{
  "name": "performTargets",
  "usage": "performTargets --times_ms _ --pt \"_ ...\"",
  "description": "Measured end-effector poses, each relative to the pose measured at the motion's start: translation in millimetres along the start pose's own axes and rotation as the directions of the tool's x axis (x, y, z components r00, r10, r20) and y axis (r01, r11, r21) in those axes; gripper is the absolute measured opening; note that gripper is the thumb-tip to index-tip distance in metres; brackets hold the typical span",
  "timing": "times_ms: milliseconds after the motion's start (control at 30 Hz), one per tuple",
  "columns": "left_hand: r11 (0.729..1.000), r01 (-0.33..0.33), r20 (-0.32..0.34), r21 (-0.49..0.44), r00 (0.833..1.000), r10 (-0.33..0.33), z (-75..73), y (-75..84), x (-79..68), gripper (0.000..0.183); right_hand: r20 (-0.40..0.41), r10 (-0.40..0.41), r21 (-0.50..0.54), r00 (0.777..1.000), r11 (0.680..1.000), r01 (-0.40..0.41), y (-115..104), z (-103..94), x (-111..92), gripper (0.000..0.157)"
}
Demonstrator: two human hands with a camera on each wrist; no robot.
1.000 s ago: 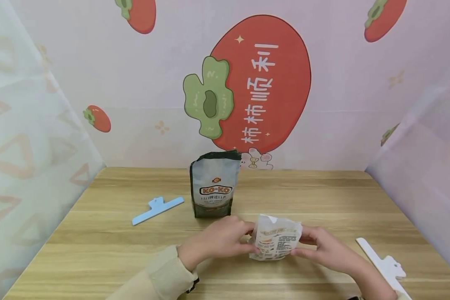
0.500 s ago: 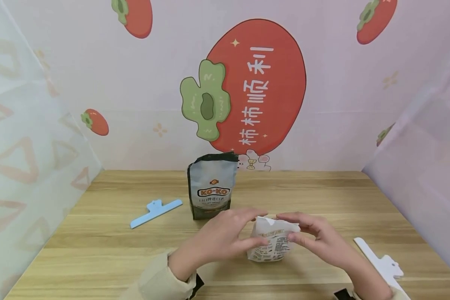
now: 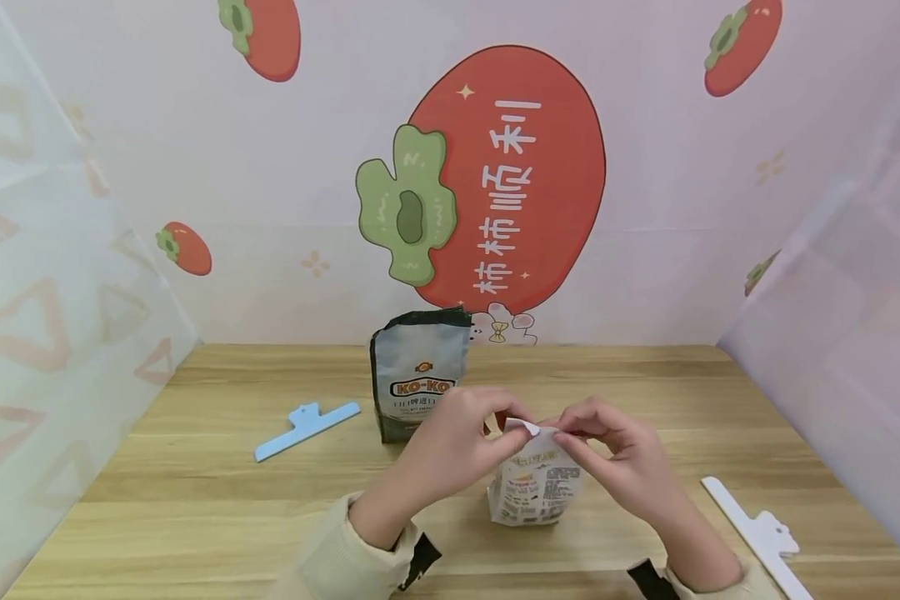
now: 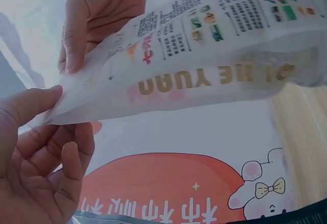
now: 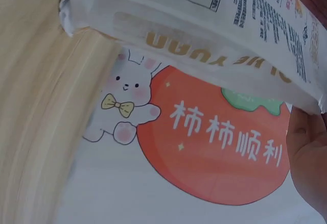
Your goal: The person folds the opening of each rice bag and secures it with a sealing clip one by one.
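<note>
A small white printed paper bag (image 3: 537, 492) stands upright on the wooden table in the head view. My left hand (image 3: 461, 442) pinches its top edge at the left corner, between thumb and fingers. At the right part of the same edge, my right hand (image 3: 621, 458) pinches with thumb and forefinger. Seen from the left wrist, the bag (image 4: 204, 50) narrows to a flattened top between the fingers of both hands. The right wrist view shows the bag's printed side (image 5: 204, 35) and gold lettering, with the hands partly cut off at the right edge.
Behind my left hand stands a grey-blue KO-KO bag (image 3: 418, 354) with a dark top, its lower part partly covered by the hand. A light blue sealing clip (image 3: 307, 430) lies at the left. A white sealing clip (image 3: 757, 533) lies beside my right forearm.
Both hands have gone from the bag's sides up to its top edge and now pinch it. The bag's top looks drawn up taller and flatter. The clips and KO-KO bag stay put.
</note>
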State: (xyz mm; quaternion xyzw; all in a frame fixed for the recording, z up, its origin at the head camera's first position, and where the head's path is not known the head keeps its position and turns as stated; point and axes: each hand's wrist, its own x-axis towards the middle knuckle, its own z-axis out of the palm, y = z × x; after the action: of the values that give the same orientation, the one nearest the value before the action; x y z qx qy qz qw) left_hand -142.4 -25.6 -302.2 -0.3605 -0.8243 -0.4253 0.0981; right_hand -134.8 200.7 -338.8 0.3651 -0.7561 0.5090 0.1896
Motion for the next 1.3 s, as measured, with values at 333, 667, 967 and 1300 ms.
performTargets --times_ms 333,667,967,1300 --pt "0.989 0.132 0.028 -0.070 0.991 -0.131 1.5 -0.6 4.2 0.010 -0.060 -0.086 0.024 0.994 0.996 0.088 3.3 6.1 5.6 0.026" --pt "0.991 0.117 -0.025 -0.069 0.993 -0.119 5.7 -0.3 5.4 0.007 -0.104 -0.229 -0.030 0.968 0.973 0.227 4.8 11.6 8.6 0.006" --pt "0.973 0.182 -0.025 -0.139 0.982 -0.187 9.6 0.6 5.1 0.008 -0.099 -0.225 -0.095 0.969 0.972 0.216 3.4 12.8 5.8 0.024" --pt "0.951 0.212 -0.057 -0.226 0.972 -0.230 14.7 -0.8 4.8 0.010 -0.091 -0.293 -0.078 0.952 0.955 0.286 2.7 14.9 6.2 0.008"
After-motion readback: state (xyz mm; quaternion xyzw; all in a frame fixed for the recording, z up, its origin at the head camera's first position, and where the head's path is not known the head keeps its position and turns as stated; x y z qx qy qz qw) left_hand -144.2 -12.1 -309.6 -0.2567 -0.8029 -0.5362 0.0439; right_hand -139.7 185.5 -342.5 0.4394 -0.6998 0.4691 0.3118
